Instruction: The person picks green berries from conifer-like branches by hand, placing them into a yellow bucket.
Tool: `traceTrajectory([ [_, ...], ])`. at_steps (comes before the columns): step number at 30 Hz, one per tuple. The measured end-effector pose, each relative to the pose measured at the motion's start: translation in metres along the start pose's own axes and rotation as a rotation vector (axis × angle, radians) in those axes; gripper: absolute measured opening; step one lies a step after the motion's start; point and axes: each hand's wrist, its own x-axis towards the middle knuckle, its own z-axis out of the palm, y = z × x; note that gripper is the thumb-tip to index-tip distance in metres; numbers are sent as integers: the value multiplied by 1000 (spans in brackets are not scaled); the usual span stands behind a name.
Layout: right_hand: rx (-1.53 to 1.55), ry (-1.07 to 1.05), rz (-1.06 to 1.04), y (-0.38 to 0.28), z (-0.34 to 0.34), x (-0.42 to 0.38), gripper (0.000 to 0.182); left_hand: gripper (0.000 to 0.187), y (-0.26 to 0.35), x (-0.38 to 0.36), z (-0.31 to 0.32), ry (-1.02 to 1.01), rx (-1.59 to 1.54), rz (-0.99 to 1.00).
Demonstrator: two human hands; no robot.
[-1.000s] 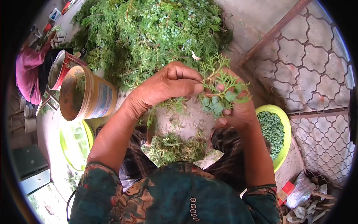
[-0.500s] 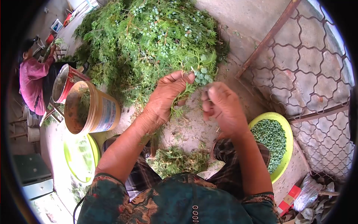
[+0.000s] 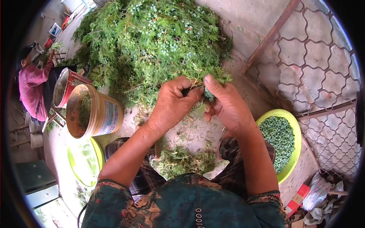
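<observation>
My left hand (image 3: 173, 102) is closed, pinching a sprig of cypress-like greenery (image 3: 195, 74) between thumb and fingers. My right hand (image 3: 230, 106) meets it from the right, thumb on top and fingers curled round the sprig's small blue-green cones (image 3: 208, 94). Part of the cone cluster is hidden behind my fingers. Beyond both hands rises a big heap of cut branches (image 3: 152, 49), dotted with the same cones. By my right knee, a yellow-green basin (image 3: 297, 142) holds many loose cones (image 3: 276, 142).
Stripped greenery (image 3: 182, 163) lies on the floor between my legs. To the left stand a tan bucket (image 3: 99, 114), a red bucket (image 3: 68, 85) and another yellow-green basin (image 3: 99, 152). A person in a pink top (image 3: 34, 83) sits far left. Metal lattice (image 3: 304, 53) borders the right.
My right hand has moved up and left onto the cones, its fingers closing round them. The sprig has tipped to the right, and its cones are now mostly covered.
</observation>
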Motion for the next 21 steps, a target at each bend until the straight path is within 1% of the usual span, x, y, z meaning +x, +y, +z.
traceTrajectory([
  [1,5,3,4,3,-1,1,43,10,-1,-1,-3,-4,93,-12],
  [2,-63,0,6,6,-2,3,41,11,-1,-2,-4,-7,185,-25],
  [3,-132,-5,6,7,-2,4,40,11,1,-2,-3,-8,185,-27],
  [4,-131,-5,7,7,-3,5,40,11,4,-2,-2,3,184,-42],
  [6,-186,-68,17,7,-3,6,39,11,5,-2,-4,12,183,-61],
  [8,-202,-57,28,3,3,3,37,11,4,3,-18,-115,152,-188],
  [9,-221,-47,37,2,5,1,35,11,4,5,-22,-118,153,-190],
  [11,-231,-85,55,4,1,2,32,10,6,8,-29,-180,101,-279],
  [13,-241,-121,72,3,-2,-2,29,9,20,9,-35,-163,45,-300],
  [15,-197,-129,98,-3,-5,-14,22,10,27,15,-51,132,76,-386],
  [16,-193,-129,93,-7,-10,-19,22,14,19,23,-64,155,-32,-264],
  [17,-151,-99,96,-13,-16,-23,22,14,12,22,-68,155,-25,-255],
  [19,-111,-77,95,-15,-17,-23,21,16,23,20,-58,190,7,-405],
  [21,-8,-49,-4,-13,-17,-24,21,19,17,20,-50,185,-12,-438],
])
